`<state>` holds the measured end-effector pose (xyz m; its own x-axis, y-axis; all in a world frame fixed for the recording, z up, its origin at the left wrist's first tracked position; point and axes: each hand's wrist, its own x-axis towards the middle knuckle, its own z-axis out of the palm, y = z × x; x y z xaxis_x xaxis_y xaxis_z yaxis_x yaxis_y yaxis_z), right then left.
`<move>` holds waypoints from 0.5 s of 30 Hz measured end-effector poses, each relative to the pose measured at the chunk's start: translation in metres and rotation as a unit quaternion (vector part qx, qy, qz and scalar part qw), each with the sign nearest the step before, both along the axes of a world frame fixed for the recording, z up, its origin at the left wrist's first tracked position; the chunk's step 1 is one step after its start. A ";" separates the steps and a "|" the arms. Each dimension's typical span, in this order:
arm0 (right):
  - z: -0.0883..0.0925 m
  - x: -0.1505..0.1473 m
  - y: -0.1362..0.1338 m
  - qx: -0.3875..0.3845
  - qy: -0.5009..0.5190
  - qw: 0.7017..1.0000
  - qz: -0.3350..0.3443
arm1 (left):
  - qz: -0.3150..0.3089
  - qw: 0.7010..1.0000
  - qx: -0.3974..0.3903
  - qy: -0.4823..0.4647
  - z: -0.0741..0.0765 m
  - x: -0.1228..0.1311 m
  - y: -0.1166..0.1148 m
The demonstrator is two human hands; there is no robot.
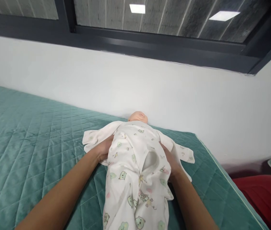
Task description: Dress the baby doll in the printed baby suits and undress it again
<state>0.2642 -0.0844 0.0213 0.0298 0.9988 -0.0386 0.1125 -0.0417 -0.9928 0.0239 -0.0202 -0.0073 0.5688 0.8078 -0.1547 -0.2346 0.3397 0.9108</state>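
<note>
A baby doll (138, 116) lies on its back, its head close to the wall and its body covered by clothes. White baby trousers (135, 179) printed with green and pink animals lie over its front, with an opening at the crotch. Beneath them spreads a white baby top (174, 143), sleeves out to both sides. My left hand (104, 148) is at the left edge of the trousers, its fingers tucked under the cloth. On the right side my right hand (170, 161) reaches under the trousers' edge, fingers hidden too.
A green quilted cover (42, 137) lies under the doll, its piped edge running down the right. Behind stands a white wall (102, 76) below a dark window frame (126, 44). A red plastic object (262, 195) sits beyond the right edge.
</note>
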 end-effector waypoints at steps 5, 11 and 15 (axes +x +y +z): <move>-0.008 0.001 0.006 -0.006 0.065 0.998 0.018 | 0.023 1.000 -0.003 0.009 0.002 0.002 0.000; -0.012 0.000 0.006 0.002 0.069 0.997 0.018 | 0.028 0.999 -0.019 -0.014 -0.005 0.003 0.004; -0.014 -0.002 0.008 0.068 0.039 0.997 -0.001 | 0.040 0.999 -0.028 -0.023 -0.001 0.005 0.003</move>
<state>0.2620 -0.0767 0.0077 0.0348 0.9950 0.0941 0.0344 0.0929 -0.9951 0.0292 -0.0177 -0.0088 0.5099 0.8420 -0.1761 -0.3044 0.3681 0.8786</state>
